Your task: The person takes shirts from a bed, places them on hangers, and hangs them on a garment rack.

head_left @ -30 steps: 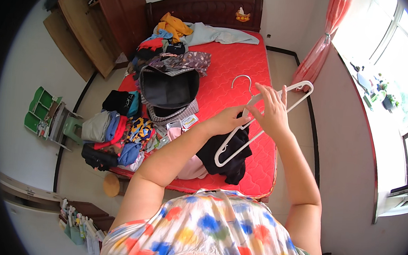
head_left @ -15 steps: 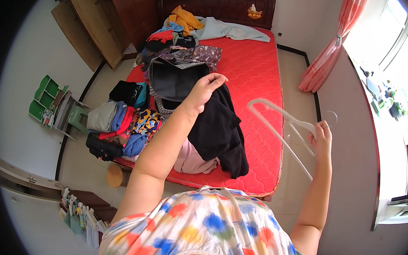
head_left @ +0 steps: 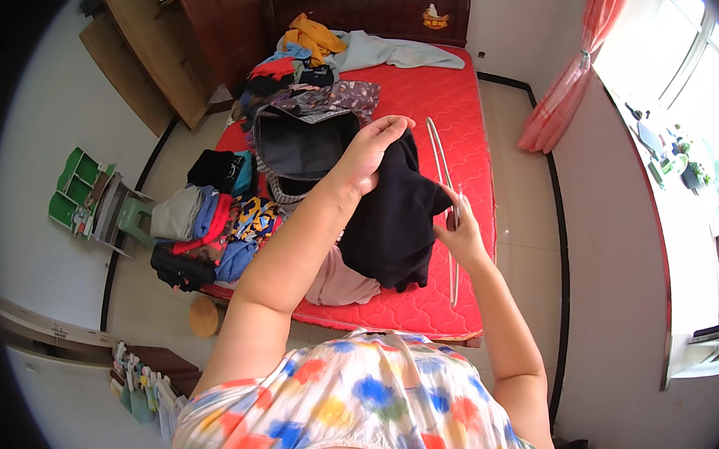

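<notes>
A black garment [head_left: 389, 218] hangs from my left hand [head_left: 366, 156], whose fingers pinch it at the upper edge above the bed. My right hand [head_left: 467, 235] is closed around the middle of a white clothes hanger [head_left: 455, 281], which is seen nearly edge-on. The fingertips of that hand also meet the right edge of the garment, though whether they grip the cloth I cannot tell. Below the garment lies a folded pink piece of clothing [head_left: 342, 281] on the red mattress [head_left: 446, 88]. Left of the garment, an open fabric storage bag [head_left: 305, 146] shows its dark inside.
Folded clothes [head_left: 246, 216] are stacked at the bed's near left corner. A loose heap of clothes [head_left: 291, 71] and a pale blue blanket [head_left: 398, 52] lie toward the headboard [head_left: 368, 10]. A round wooden stool [head_left: 204, 317] stands by the near left edge. The window wall runs along the right.
My right hand has brought the hanger left, up against the garment, turning it nearly edge-on. The left hand has lifted the black garment a little.
</notes>
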Tool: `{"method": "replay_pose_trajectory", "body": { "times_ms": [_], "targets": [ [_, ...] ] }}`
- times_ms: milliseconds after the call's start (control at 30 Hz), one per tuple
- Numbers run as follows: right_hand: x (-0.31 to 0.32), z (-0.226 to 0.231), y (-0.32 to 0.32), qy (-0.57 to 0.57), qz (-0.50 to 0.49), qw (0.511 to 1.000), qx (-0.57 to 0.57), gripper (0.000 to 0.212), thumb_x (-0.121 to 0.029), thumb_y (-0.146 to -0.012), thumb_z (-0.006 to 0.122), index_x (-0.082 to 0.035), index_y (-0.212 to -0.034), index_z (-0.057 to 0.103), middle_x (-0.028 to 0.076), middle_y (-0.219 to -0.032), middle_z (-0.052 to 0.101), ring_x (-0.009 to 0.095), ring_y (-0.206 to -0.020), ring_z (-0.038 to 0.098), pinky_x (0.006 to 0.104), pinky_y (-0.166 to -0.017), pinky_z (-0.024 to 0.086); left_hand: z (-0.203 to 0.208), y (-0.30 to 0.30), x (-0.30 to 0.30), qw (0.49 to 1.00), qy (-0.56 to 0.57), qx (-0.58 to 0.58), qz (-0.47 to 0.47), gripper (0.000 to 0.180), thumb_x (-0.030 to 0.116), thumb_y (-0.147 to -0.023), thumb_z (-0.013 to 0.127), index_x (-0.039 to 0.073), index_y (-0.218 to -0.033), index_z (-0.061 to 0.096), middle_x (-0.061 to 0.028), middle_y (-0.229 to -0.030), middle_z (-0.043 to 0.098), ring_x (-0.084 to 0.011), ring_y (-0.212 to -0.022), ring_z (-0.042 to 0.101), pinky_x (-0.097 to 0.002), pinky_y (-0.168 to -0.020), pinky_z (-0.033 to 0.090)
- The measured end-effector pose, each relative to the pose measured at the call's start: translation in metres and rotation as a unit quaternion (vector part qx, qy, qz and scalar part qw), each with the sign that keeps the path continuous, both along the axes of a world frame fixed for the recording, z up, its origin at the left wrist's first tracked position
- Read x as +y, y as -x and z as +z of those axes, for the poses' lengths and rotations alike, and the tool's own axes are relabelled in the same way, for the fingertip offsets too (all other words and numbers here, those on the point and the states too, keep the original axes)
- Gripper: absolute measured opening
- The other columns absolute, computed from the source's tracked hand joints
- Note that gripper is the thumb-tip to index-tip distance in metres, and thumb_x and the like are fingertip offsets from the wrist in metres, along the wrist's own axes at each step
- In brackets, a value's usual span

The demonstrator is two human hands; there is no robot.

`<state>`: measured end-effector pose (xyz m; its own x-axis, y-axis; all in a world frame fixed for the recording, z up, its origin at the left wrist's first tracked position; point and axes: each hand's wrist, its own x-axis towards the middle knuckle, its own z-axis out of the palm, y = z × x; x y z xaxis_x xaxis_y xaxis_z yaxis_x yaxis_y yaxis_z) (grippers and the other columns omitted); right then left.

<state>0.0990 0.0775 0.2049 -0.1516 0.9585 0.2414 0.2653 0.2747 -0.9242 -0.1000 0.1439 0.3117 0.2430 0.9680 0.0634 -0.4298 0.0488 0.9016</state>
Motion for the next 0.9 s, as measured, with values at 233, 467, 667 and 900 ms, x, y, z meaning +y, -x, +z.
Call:
{"method": "replay_pose_trajectory", "body": {
  "times_ms": [233,467,667,900],
  "targets": [
    [0.025,0.036,-0.015,0.083,-0.118,0.965,0.217,0.015,-0.005,-0.089,0.052,-0.005,-0.103,0.059,-0.003,-0.078,0.053,0.002,-0.064,0.044,0.0181,-0.054,0.035,-0.019,0.019,0.014,0.995,0.065,-0.072,-0.025,0.016,0.009,-0.09,0.055,0.005,-0.105,0.058,-0.0021,-0.093,0.06,-0.012,-0.086,0.059,-0.0263,-0.079,0.048],
    [0.005,0.008,-0.017,0.048,-0.048,0.991,0.119,0.044,-0.017,-0.082,0.067,-0.004,-0.119,0.048,0.008,-0.111,0.054,0.018,-0.095,0.057,0.0296,-0.082,0.045,-0.016,0.009,0.013,0.987,0.045,-0.152,-0.039,0.028,0.0,-0.089,0.047,0.002,-0.117,0.052,-0.0078,-0.098,0.062,-0.0165,-0.091,0.061,-0.0281,-0.084,0.049],
    [0.01,-0.009,0.005,0.011,-0.079,0.994,-0.073,0.046,-0.014,-0.076,0.071,0.0,-0.114,0.049,0.015,-0.111,0.053,0.029,-0.103,0.055,0.0358,-0.086,0.044,0.002,-0.009,0.017,0.982,0.003,-0.17,-0.077,0.033,-0.001,-0.089,0.047,0.002,-0.122,0.048,-0.0074,-0.103,0.06,-0.0162,-0.096,0.059,-0.0273,-0.088,0.047],
    [0.035,0.044,-0.005,-0.027,-0.157,0.984,0.074,0.015,-0.005,-0.082,0.061,-0.002,-0.09,0.049,0.008,-0.079,0.054,0.015,-0.075,0.049,0.0286,-0.072,0.042,-0.021,0.006,0.025,0.995,-0.052,-0.052,-0.059,0.058,-0.001,-0.085,0.052,0.004,-0.138,0.029,-0.0133,-0.136,0.037,-0.0206,-0.125,0.037,-0.0318,-0.104,0.03]
  ]
}}
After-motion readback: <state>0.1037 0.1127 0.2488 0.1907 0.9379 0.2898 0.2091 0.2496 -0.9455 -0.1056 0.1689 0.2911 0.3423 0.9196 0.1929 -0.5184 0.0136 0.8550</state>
